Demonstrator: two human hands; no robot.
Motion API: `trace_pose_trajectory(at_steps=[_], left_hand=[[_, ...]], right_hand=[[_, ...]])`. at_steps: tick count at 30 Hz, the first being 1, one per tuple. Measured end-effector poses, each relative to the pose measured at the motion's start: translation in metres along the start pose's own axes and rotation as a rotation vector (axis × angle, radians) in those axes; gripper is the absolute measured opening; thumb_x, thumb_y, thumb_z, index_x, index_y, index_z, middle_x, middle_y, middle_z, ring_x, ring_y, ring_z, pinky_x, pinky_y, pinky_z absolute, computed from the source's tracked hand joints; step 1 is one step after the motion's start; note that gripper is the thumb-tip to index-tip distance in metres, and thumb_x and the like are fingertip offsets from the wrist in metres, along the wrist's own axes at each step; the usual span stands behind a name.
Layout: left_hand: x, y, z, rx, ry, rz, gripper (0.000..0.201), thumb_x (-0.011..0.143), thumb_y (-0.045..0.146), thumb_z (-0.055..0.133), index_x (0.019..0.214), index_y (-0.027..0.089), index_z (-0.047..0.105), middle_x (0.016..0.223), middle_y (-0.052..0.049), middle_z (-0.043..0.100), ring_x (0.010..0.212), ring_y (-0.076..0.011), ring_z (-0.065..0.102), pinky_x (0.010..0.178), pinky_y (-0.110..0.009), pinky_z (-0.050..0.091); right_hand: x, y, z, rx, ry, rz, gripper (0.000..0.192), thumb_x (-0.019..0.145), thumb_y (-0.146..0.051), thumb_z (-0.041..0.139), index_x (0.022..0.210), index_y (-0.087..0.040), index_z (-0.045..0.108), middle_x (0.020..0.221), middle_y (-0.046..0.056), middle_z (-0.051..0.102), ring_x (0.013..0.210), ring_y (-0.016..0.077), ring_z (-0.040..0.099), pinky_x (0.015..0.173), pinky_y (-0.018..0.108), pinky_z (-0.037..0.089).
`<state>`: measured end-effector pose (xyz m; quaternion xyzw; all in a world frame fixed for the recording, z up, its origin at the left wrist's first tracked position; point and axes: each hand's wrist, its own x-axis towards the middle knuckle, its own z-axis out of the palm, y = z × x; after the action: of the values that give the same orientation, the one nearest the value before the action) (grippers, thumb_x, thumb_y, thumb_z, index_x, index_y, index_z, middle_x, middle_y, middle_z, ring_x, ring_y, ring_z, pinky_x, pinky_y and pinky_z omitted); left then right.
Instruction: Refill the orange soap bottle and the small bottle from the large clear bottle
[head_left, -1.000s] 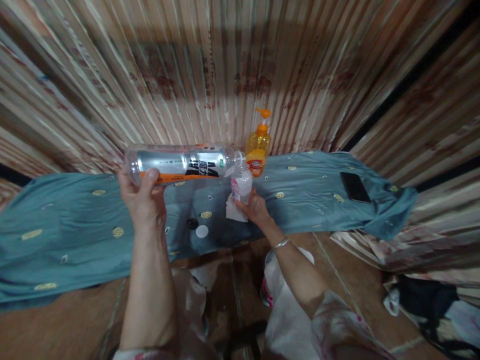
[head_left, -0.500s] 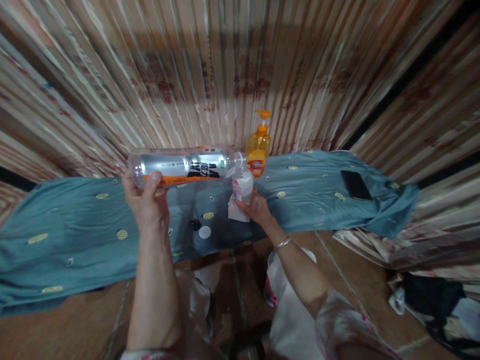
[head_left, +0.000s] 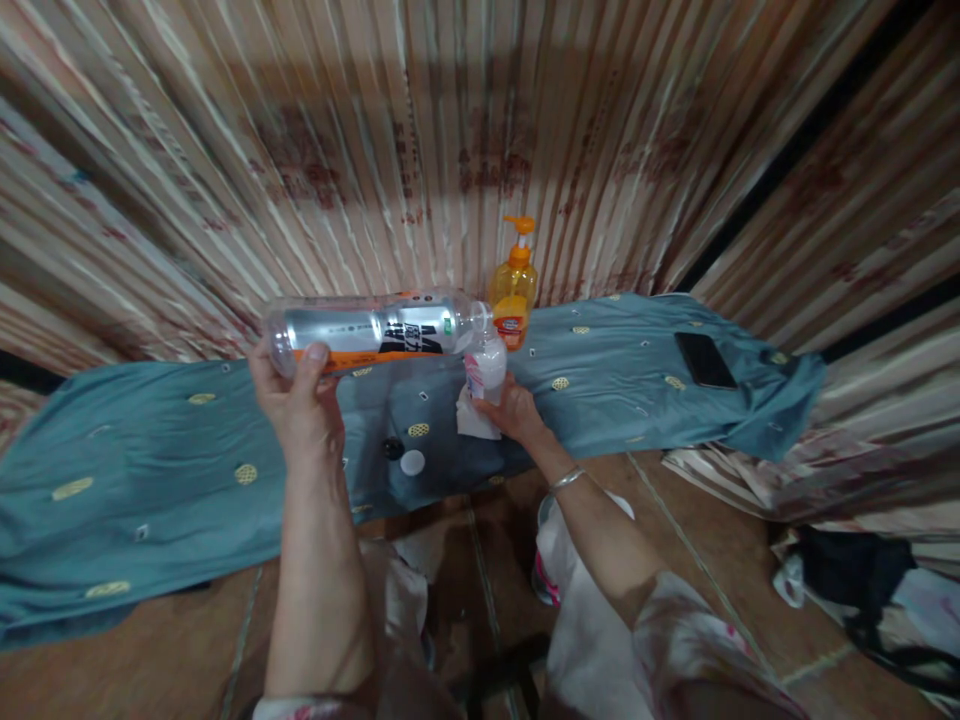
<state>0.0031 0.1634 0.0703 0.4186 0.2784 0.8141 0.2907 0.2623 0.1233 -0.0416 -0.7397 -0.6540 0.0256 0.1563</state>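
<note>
My left hand [head_left: 300, 395] grips the base end of a large clear plastic bottle [head_left: 360, 332] with a silver and orange label. The bottle lies level in the air, its uncapped neck pointing right. Right below that neck stands a small clear bottle [head_left: 487, 368] with a pink and white label, and my right hand [head_left: 514, 405] is closed around its lower part. The two mouths meet or nearly meet; I cannot tell if they touch. Under the small bottle is a white tissue [head_left: 475, 418]. A black cap [head_left: 391, 447] and a white cap [head_left: 412, 462] lie nearby on the cloth.
An orange pump bottle [head_left: 514, 290] stands just behind the small bottle. On the right of the blue-green cloth [head_left: 600, 400] lies a black phone [head_left: 705, 360]. Pleated curtains [head_left: 337, 150] hang behind. Bags [head_left: 855, 575] rest on the floor at right.
The view has shifted slightly. Both hands keep their grips, and the large bottle stays over the small one at nearly the same angle.
</note>
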Motion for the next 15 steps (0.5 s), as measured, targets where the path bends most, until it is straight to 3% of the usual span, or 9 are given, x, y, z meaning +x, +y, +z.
trace_pose_trajectory(at_steps=[9,15], left_hand=[[-0.0038,0.0017,0.0047,0.056,0.033,-0.008,0.064,0.054,0.055,0.103,0.102,0.028,0.069,0.098,0.004,0.067,0.091,-0.0169,0.067,0.089,-0.035,0.061],[-0.0054,0.0031,0.0055,0.051,0.052,0.008,0.062,0.055,0.052,0.105,0.100,0.027,0.069,0.089,0.006,0.064,0.084,-0.0132,0.064,0.082,-0.027,0.058]], right_hand=[[0.0015,-0.0006,-0.0020,0.007,-0.024,0.037,0.067,0.103,-0.052,0.080,0.148,-0.006,0.062,0.103,0.018,0.082,0.094,0.0288,0.081,0.082,0.035,0.060],[0.0015,-0.0034,-0.0025,0.013,-0.038,0.037,0.066,0.104,-0.053,0.076,0.147,-0.004,0.062,0.104,0.019,0.082,0.096,0.0279,0.080,0.084,0.034,0.059]])
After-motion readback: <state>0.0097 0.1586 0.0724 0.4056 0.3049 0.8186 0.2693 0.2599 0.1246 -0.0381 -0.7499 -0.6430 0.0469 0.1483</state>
